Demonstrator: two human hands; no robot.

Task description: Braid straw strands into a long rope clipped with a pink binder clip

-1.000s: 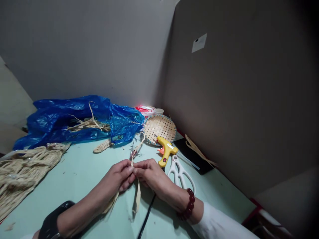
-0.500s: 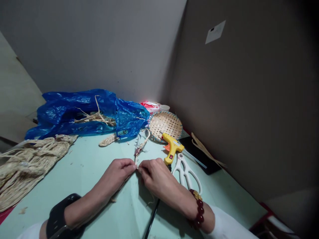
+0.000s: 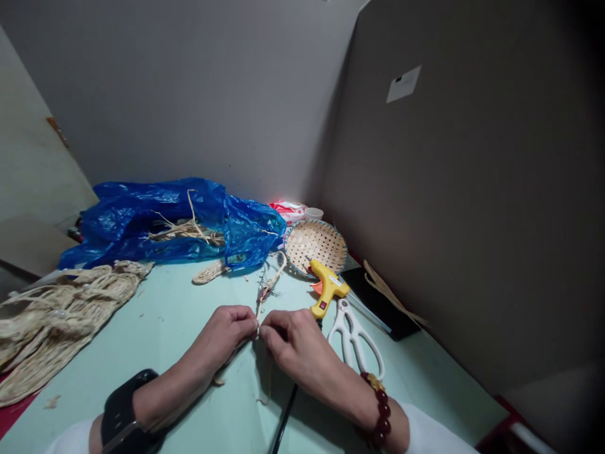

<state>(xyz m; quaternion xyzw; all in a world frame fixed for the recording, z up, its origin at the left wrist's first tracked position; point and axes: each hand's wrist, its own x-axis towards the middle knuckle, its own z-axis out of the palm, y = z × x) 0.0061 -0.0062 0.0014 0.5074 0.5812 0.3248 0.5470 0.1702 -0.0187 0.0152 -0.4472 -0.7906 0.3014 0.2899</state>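
Note:
My left hand (image 3: 233, 328) pinches a thin pale straw strand (image 3: 259, 309) near the middle of the table. My right hand (image 3: 293, 337) is closed on the same strand, its fingertips almost touching the left ones. From the fingers the strand runs away from me to a dark reddish, wiry tuft (image 3: 265, 293) and a curled straw end. A loose straw tail hangs below my right fingers. Just beyond my right hand lies a yellow glue gun (image 3: 326, 290), and white-handled scissors (image 3: 354, 340) lie beside it. The exact pinch point is hidden by the fingertips.
Woven straw slippers (image 3: 61, 321) lie at the left, a small woven sole (image 3: 210, 272) farther back. A blue plastic bag (image 3: 189, 195) holds straw strands. A woven basket (image 3: 316, 243) stands before a white cup (image 3: 314, 214). A black cable (image 3: 286, 416) crosses the front.
The camera view has tilted slightly, so everything sits a little lower in the picture. Both hands keep their pinch on the strand, with small finger movements; the loose tail hangs differently.

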